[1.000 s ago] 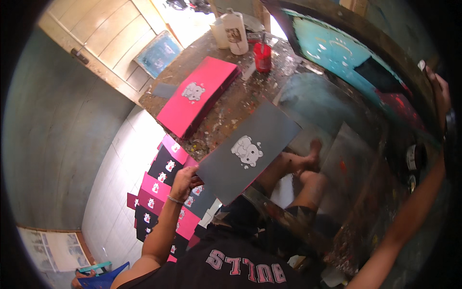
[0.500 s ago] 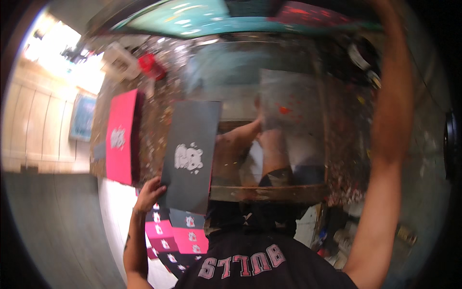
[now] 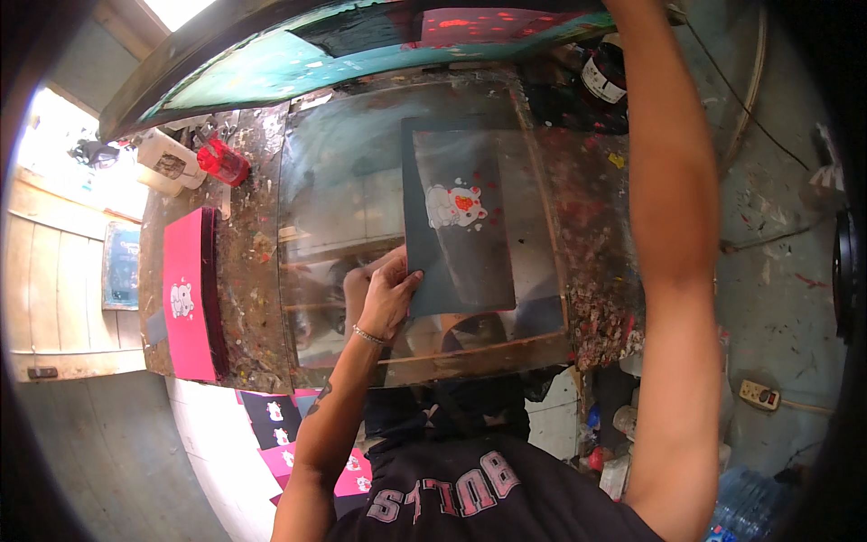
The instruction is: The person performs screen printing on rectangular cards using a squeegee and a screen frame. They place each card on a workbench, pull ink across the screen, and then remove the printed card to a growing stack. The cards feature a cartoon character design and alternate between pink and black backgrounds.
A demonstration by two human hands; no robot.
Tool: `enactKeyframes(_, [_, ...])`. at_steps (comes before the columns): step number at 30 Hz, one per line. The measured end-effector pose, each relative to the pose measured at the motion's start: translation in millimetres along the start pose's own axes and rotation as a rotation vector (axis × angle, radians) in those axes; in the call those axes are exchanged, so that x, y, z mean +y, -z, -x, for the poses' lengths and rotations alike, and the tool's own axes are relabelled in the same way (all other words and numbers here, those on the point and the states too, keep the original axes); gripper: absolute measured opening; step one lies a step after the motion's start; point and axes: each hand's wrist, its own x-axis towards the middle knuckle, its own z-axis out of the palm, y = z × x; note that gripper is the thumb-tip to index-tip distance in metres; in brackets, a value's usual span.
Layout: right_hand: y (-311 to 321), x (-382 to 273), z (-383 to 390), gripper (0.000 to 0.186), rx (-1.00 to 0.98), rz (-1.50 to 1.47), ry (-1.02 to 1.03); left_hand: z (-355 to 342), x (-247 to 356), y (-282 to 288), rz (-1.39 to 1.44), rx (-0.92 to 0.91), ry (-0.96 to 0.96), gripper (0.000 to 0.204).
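Grey card [image 3: 432,280] over glossy panel [image 3: 334,181]; paint-spattered table [image 3: 253,271]; wooden door [image 3: 77,280] left.

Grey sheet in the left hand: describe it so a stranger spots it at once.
On the worktable, find the large shiny panel. There, the left hand holds the left edge of a dark grey rectangular sheet. Unlike the pink stack farther left, it is grey, and red patches show over its white animal print.

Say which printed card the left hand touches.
The grey card on the clear panel; the pink-topped stack and floor cards lie away from the left hand.
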Motion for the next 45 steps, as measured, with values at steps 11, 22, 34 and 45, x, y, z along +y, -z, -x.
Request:
enactKeyframes(11, [5,-7,17,0.070,0.017,-0.026,-0.002,-14,20,-24,-0.050,-0.022,-0.010,0.025])
enactKeyframes(22, [6,-12,18,0.070,-0.002,-0.024,-0.028,-25,25,-17,-0.133,-0.033,0.052,0.031])
enactKeyframes(34, [6,-14,19,0.071,-0.021,-0.011,-0.030,-18,49,-14,-0.316,-0.064,0.193,0.038])
enactKeyframes(45, [7,-14,23,0.072,-0.018,-0.002,-0.038,-17,42,-13,-0.278,-0.067,0.151,0.040])
